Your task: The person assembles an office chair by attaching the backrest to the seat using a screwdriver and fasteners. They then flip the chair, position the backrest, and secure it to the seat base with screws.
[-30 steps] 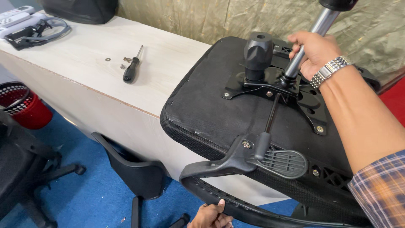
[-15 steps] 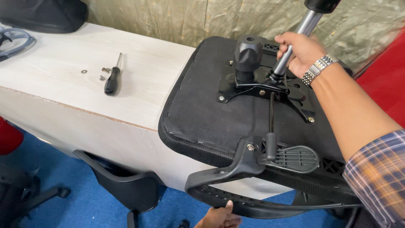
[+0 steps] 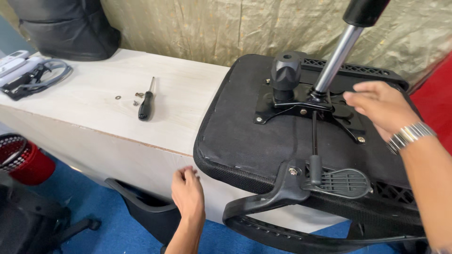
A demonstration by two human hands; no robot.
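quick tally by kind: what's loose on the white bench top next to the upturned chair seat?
Screwdriver: 1
Small fasteners (washer, screws): about 3, too small to be sure
Coiled cable bundle: 1
Black bag: 1
Upturned chair seat: 1
Total: about 7
Left hand is against the bench front; right hand is open beside the gas cylinder.

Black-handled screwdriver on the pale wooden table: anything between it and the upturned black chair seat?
Head view: nothing; bare tabletop separates the screwdriver from the seat.
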